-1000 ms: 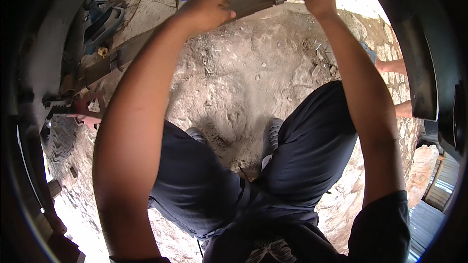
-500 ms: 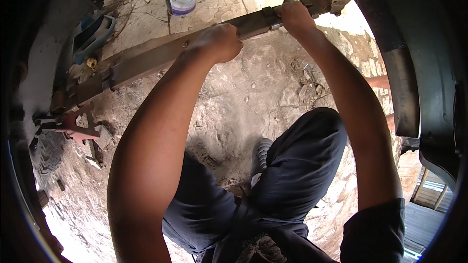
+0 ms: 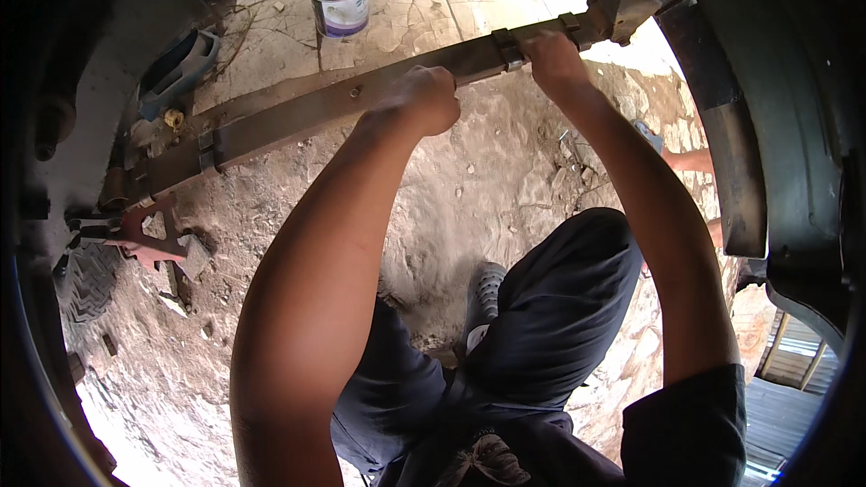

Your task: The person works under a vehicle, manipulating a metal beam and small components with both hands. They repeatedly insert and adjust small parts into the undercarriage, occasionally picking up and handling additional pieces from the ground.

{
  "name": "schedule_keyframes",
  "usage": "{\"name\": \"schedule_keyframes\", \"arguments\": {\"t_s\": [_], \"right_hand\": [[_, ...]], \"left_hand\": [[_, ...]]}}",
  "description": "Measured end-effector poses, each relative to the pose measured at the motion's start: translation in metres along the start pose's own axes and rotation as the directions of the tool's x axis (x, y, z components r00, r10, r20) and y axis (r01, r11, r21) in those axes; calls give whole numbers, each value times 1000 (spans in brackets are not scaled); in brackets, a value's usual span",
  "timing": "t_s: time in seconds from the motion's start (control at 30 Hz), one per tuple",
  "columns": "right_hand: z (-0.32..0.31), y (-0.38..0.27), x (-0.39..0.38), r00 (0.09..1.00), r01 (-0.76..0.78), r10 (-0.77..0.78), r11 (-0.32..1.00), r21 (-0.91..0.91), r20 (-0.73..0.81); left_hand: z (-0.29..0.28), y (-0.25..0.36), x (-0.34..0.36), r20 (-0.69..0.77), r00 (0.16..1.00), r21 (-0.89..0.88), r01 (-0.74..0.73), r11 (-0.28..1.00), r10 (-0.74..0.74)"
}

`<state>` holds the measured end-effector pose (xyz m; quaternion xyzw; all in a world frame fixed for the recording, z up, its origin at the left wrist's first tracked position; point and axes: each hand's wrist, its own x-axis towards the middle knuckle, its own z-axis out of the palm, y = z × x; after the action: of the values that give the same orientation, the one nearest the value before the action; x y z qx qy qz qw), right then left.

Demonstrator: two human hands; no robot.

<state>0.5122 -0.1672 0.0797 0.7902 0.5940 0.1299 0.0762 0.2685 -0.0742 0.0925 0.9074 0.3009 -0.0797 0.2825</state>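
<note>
A long rusty metal bar with clamps (image 3: 280, 117), apparently a leaf spring, runs diagonally across the upper view under dark vehicle parts. My left hand (image 3: 424, 99) is closed around its middle, knuckles up, the fingertips hidden. My right hand (image 3: 557, 63) is gripping the same bar further right, just beside a clamp (image 3: 505, 43). Where the bar's left end meets the vehicle, a red metal stand (image 3: 149, 236) is below it.
A paint can (image 3: 340, 16) and a blue-grey plastic object (image 3: 176, 72) lie beyond the bar. A treaded tyre (image 3: 86, 284) is at left. Another person's arm (image 3: 690, 160) shows at right, behind a dark curved panel (image 3: 785, 144). Rough ground surrounds my legs.
The view has shifted, so the bar, can and both hands appear lower in the picture. My left hand sits a little further right in view. Both hands still grip the bar.
</note>
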Motion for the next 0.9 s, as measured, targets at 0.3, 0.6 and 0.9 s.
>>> {"name": "schedule_keyframes", "arguments": {"t_s": [0.3, 0.6, 0.9], "right_hand": [[1, 28, 32, 998, 46, -52, 993, -106, -48], [-19, 14, 13, 997, 76, -72, 990, -117, 42], [-10, -7, -10, 998, -56, 54, 991, 120, 14]], "left_hand": [[7, 19, -5, -98, 989, -100, -119, 988, 109], [0, 19, 0, -79, 991, -156, -119, 981, 108], [10, 15, 10, -87, 990, -11, -115, 993, 114]]}}
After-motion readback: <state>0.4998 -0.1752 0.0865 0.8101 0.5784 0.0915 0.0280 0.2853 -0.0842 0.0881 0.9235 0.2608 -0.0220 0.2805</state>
